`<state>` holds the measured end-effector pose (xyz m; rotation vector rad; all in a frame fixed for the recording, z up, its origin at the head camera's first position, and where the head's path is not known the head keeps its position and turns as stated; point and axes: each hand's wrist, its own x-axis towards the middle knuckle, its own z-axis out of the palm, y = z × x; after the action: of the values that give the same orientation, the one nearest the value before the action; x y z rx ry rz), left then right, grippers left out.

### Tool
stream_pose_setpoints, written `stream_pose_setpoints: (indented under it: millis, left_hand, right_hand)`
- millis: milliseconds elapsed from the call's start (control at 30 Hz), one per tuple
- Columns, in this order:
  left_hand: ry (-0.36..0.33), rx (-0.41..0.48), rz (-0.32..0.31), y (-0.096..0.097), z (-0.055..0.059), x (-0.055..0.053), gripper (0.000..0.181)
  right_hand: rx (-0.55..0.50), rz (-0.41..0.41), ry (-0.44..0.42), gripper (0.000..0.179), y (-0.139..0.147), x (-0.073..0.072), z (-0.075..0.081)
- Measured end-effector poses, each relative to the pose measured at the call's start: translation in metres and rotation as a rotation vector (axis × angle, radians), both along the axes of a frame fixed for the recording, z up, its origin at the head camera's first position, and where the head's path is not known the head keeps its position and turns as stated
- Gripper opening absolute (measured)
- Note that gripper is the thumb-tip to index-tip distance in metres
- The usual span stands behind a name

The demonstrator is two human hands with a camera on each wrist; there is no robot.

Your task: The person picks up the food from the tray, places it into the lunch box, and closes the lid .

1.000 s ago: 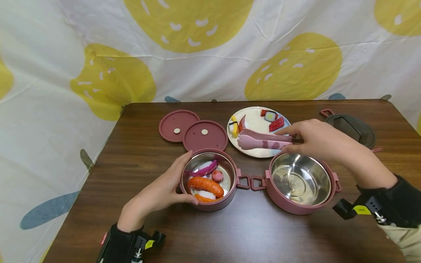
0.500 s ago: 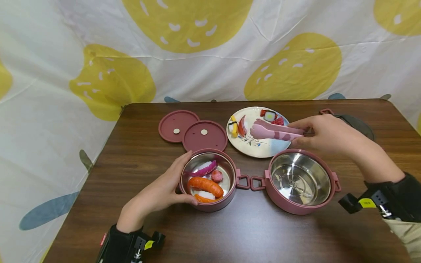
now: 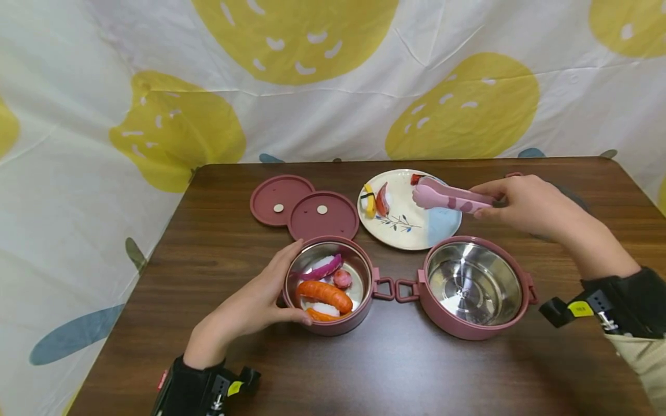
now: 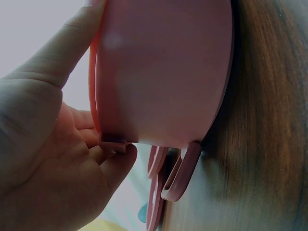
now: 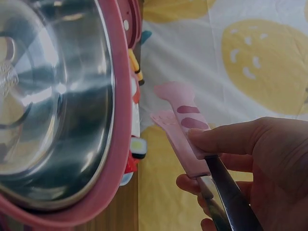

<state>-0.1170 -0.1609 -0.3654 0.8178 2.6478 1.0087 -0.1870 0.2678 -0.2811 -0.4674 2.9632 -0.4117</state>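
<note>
In the head view, my left hand grips the left pink steel-lined lunch box, fingers at its far side and thumb along the near rim. Inside lie a toy sausage, a purple-topped piece, a small pink round piece and an orange-topped piece. My right hand holds pink paw-tipped tongs above the right back of a plate. Seen from the right wrist, the tips of the tongs stand apart with nothing between them. The tongs hide part of the food behind them in the head view.
A second steel-lined lunch box stands right of the first, handles nearly meeting, with no food inside. Two pink lids overlap behind the left box. A yellow-topped sushi and a red-and-white piece lie on the plate's left.
My right hand has moved back and to the right with the tongs, from the plate's front middle to its back right. The left hand stays on its lunch box.
</note>
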Motion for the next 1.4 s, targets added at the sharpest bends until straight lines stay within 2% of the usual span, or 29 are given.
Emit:
stream_pose_setpoints:
  millis: [400, 667, 800, 1000, 1200, 1400]
  left_hand:
    - [0.000, 0.006, 0.002, -0.001, 0.000, 0.001, 0.115]
    - [-0.005, 0.006, 0.004, -0.002, -0.001, 0.001, 0.115]
    - [-0.014, 0.005, 0.007, -0.002, 0.000, 0.001, 0.114]
    - [-0.010, 0.004, 0.002, -0.002, -0.001, 0.000, 0.113]
    - [-0.013, 0.001, 0.001, -0.002, -0.001, 0.000, 0.113]
    - [-0.027, 0.001, 0.005, -0.001, 0.000, 0.000, 0.113]
  right_hand:
    - [0.022, -0.038, -0.010, 0.053, 0.018, -0.011, -0.013]
    - [0.034, -0.029, 0.026, 0.051, 0.028, -0.016, -0.021]
    - [0.082, -0.038, 0.058, 0.050, 0.033, -0.018, -0.026]
    - [0.155, -0.060, 0.130, 0.048, 0.038, -0.021, -0.033]
    - [0.171, -0.045, 0.243, 0.046, 0.043, -0.022, -0.036]
    - [0.242, -0.022, 0.380, 0.046, 0.045, -0.024, -0.038]
